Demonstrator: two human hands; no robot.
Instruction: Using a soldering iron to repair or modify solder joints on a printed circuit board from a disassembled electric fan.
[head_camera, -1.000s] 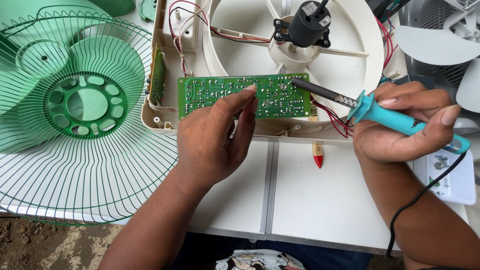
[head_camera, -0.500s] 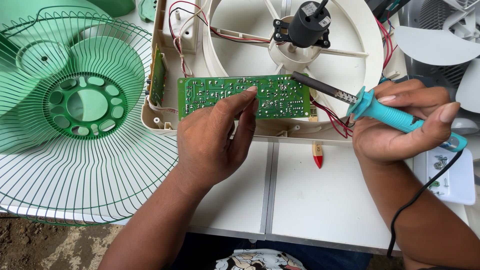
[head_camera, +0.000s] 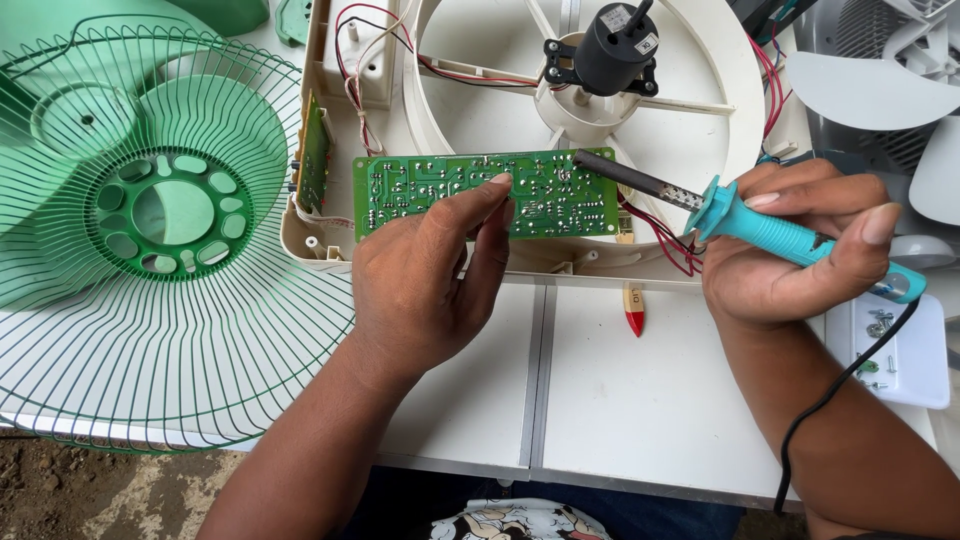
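A green circuit board (head_camera: 430, 190) lies solder side up over the lower rim of a cream fan housing (head_camera: 690, 120). My left hand (head_camera: 425, 280) pinches its lower edge near the middle. My right hand (head_camera: 790, 250) grips a turquoise-handled soldering iron (head_camera: 770, 228); its dark tip rests on the board's upper right part. Red wires (head_camera: 665, 240) run from the board's right end under the iron. A black motor (head_camera: 610, 50) sits at the housing's centre.
A green wire fan guard (head_camera: 170, 250) covers the left of the white table (head_camera: 620, 400). A small red-tipped screwdriver (head_camera: 633, 310) lies below the housing. A white tray (head_camera: 915, 370) with screws sits at right, grey fan blades (head_camera: 870, 90) behind it. The iron's black cord (head_camera: 830, 400) crosses my right forearm.
The soldering iron has swung left and up, its tip moving from the board's right end onto the board's upper right area. My left hand has stayed on the board.
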